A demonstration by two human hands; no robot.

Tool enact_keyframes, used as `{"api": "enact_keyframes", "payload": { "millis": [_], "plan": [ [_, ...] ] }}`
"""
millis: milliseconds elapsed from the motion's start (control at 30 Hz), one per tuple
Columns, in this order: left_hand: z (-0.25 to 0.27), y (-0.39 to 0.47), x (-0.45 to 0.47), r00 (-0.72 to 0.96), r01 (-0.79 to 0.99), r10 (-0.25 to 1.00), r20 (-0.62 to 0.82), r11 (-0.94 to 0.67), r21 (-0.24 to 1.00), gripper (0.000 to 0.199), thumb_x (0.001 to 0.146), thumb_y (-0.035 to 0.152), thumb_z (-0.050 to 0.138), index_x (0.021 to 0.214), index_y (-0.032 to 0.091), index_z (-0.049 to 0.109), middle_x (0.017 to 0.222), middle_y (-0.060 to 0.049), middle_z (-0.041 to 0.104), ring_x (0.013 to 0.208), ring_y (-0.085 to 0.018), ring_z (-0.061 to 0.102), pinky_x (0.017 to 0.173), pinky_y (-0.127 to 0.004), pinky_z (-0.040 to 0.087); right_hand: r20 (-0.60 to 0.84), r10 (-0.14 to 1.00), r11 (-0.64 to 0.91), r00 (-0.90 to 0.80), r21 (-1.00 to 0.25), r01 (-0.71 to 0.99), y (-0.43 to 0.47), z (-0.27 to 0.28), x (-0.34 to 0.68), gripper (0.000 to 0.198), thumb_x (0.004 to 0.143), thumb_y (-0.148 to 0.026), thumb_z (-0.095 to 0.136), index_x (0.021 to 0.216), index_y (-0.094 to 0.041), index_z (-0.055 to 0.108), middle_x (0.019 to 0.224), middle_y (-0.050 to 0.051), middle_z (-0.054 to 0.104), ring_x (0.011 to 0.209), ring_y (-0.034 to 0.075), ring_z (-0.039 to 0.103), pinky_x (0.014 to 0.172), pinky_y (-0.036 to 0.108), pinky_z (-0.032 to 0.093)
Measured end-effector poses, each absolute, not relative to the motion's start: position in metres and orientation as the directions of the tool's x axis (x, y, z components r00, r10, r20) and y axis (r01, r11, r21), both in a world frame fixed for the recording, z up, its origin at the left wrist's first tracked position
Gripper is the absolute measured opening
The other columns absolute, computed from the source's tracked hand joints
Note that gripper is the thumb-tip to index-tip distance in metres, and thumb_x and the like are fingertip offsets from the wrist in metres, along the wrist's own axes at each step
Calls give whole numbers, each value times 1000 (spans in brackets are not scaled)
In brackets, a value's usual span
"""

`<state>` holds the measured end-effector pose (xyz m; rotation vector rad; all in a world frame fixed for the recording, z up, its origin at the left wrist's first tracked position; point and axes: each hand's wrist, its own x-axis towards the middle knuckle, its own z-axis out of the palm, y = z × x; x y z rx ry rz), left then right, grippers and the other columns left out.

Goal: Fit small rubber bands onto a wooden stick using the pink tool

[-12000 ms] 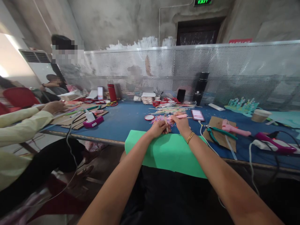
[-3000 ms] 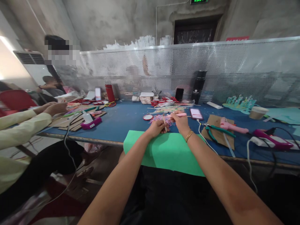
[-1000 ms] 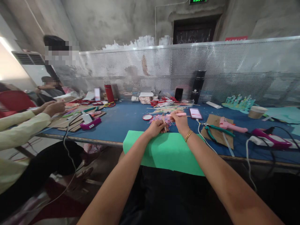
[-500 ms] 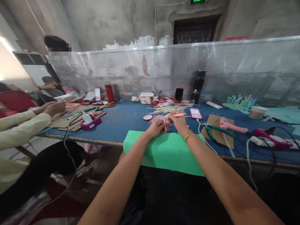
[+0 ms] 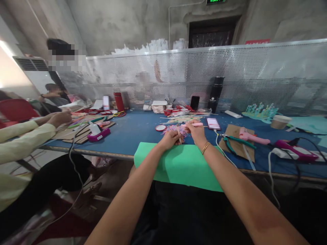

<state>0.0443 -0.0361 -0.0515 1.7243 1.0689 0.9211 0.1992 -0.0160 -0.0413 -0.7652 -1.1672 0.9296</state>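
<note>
I see the left hand (image 5: 171,139) closed around a pale strip (image 5: 178,131), at 12 o'clock of the green sheet (image 5: 176,168); the right hand (image 5: 195,132) grips a pink pen-like tool (image 5: 197,125) at the strip's 3 o'clock. Over the last half-second the tool shifts slightly away, in my judgement a brief pause in the same step. Toward 1 o'clock, a cropped green sign (image 5: 216,1) reads "EXIT"; lettering on the black bottle (image 5: 216,95) is illegible.

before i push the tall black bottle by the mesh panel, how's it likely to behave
The black bottle would probably tip if pushed near its top, being tall and narrow. On its side, its seemingly round body would likely roll. Contents are hidden, so weight is uncertain.
</note>
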Motion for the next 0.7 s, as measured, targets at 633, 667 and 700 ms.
{"api": "enact_keyframes", "payload": {
  "millis": [633,667,700],
  "plan": [
    [-52,-36,44,352,277,926,139,-244,929,32,86,44,60,77,14,63,73,-5,70,55,-9,56,54,-22,44,428,900,436,84,-884,-166,-17,-41,197,25,69,-40,71,67,-21,57,55,-3,62,49,11,57,50,22,48],
    [-51,-36,44,356,279,925,137,-245,929,32,86,45,61,77,14,63,73,-5,70,56,-10,56,54,-22,44,426,898,439,106,-883,-167,-17,-41,198,24,69,-40,71,67,-21,57,55,-3,62,49,11,57,50,22,48],
    [-51,-36,44,359,280,923,135,-245,928,32,85,45,61,77,14,63,73,-5,70,56,-10,56,54,-22,44,428,896,443,119,-881,-167,-17,-41,198,24,69,-40,71,67,-21,57,55,-3,62,49,11,57,49,22,48]
  ]
}}
